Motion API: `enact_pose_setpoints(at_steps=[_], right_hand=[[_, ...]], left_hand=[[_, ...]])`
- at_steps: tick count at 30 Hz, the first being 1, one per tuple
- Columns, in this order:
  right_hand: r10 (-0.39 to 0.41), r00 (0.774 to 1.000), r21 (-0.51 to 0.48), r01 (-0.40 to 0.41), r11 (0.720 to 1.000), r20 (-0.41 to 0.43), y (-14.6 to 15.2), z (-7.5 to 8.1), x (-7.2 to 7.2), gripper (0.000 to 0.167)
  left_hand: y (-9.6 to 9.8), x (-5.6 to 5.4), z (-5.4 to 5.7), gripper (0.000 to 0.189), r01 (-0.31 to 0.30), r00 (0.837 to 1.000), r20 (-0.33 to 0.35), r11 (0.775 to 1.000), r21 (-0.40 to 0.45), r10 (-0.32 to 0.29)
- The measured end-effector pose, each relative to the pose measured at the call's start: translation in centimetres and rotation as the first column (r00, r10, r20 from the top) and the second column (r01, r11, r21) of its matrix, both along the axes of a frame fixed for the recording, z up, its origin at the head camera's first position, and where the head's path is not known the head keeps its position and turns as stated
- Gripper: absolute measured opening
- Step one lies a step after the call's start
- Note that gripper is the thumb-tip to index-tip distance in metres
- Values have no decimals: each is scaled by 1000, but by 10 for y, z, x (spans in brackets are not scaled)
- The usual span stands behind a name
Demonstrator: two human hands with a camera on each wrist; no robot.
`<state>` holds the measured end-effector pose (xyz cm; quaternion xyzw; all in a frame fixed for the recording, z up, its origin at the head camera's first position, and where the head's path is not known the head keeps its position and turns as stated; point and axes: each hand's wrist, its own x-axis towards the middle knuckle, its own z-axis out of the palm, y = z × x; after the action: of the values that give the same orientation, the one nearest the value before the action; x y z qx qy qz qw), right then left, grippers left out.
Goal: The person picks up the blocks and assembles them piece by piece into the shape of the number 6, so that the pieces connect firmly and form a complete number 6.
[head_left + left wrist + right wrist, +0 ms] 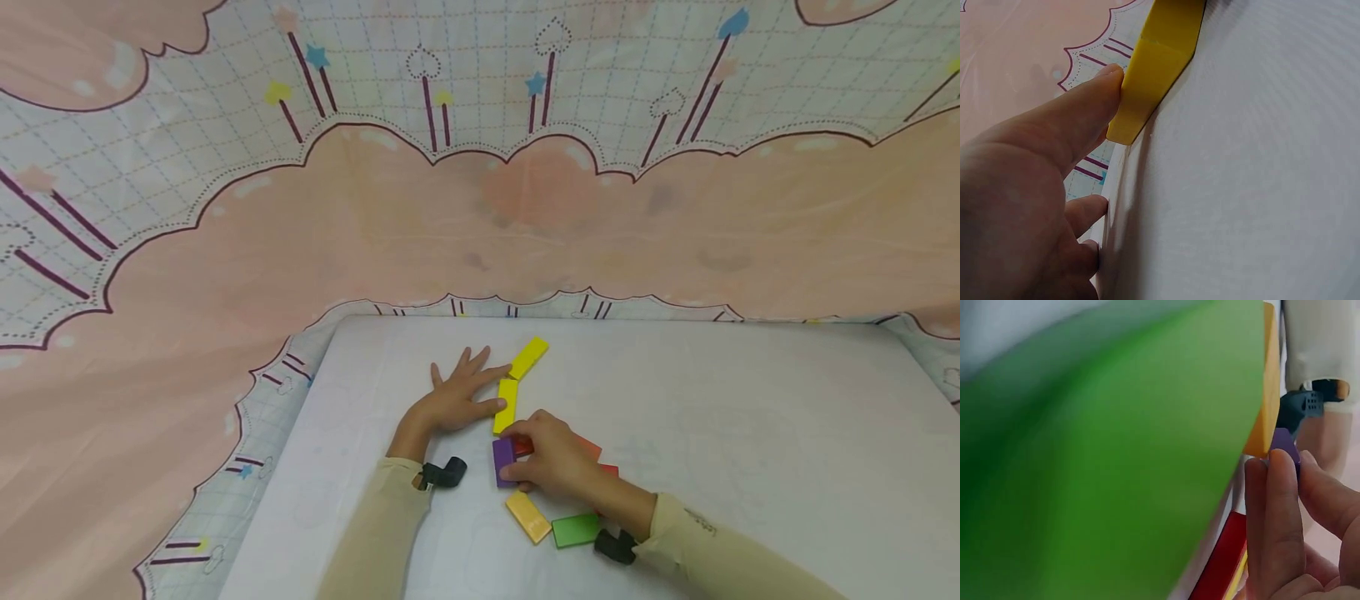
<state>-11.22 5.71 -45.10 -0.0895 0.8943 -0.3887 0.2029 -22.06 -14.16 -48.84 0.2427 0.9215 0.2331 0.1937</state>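
My right hand [555, 450] pinches a purple block [503, 463] between thumb and fingers. In the right wrist view, the fingertips meet on that purple block [1284, 439]. Fingers spread, my left hand [457, 400] rests on the table, its thumb touching the nearer yellow block [506, 407]. Its index fingertip reaches the farther, angled yellow block [529, 358]. In the left wrist view the thumb lies against a yellow block [1154, 69]. A red block [522, 447] sits beside the purple one, partly covered by my right hand.
An orange-yellow block [528, 517] and a green block [575, 531] lie nearer me, end to end. An orange-red block [588, 448] and another red block [610, 471] show past the right hand. All lie on a white table [750, 433], with a patterned cloth [450, 217] behind.
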Motion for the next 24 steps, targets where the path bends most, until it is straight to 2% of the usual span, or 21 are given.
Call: enact_pose_setpoints(at_steps=[11, 21, 24], right_hand=[[67, 994, 102, -57, 993, -91, -1, 0, 0, 52], [142, 983, 138, -125, 982, -117, 3, -1, 2, 52], [136, 982, 115, -121, 986, -129, 6, 0, 2, 51]], left_hand=[[0, 1, 3, 63, 9, 1000, 3, 1000, 0, -9], [0, 1, 4, 62, 10, 1000, -17, 1000, 18, -10], [1, 1, 4, 63, 8, 1000, -13, 1000, 8, -8]])
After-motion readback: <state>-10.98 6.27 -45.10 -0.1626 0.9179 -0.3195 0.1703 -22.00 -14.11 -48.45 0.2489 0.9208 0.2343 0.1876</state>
